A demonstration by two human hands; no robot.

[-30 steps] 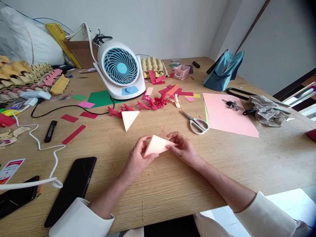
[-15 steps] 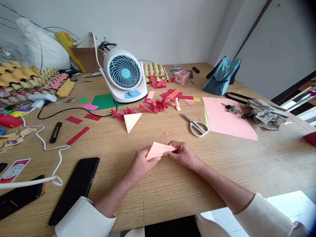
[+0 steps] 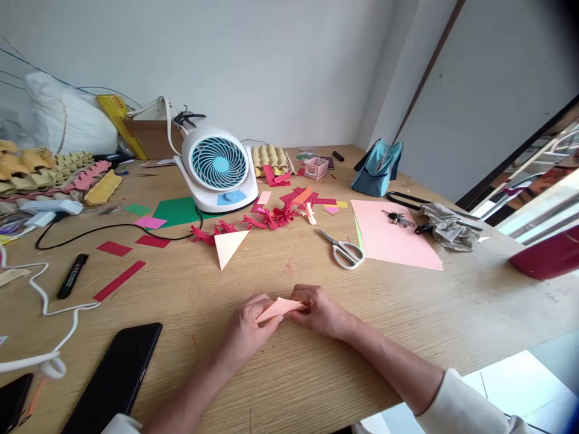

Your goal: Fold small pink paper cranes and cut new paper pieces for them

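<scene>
A small folded piece of light pink paper (image 3: 281, 307) is held between both hands, above the table's near part. My left hand (image 3: 256, 319) pinches its left end, and my right hand (image 3: 317, 310) closes on its right end. The thumbs are close together below the paper's lower edge. Beyond the hands lies a cream paper triangle (image 3: 230, 246), touching a row of crumpled red paper pieces (image 3: 271, 218). Scissors with white handles (image 3: 346, 252) rest to the right, beside large pink sheets (image 3: 393, 235).
A white fan (image 3: 219, 169) stands at the back on the wooden table (image 3: 253, 386). Front left are a black phone (image 3: 115, 377), a marker (image 3: 73, 276) and a white cable. Keys (image 3: 398, 219) lie on the pink sheets, with a blue bag (image 3: 377, 169) behind.
The camera view has shifted, so the table's things appear lower and further left. The pink paper is tilted and shows a narrower face. Both hands still hold it.
</scene>
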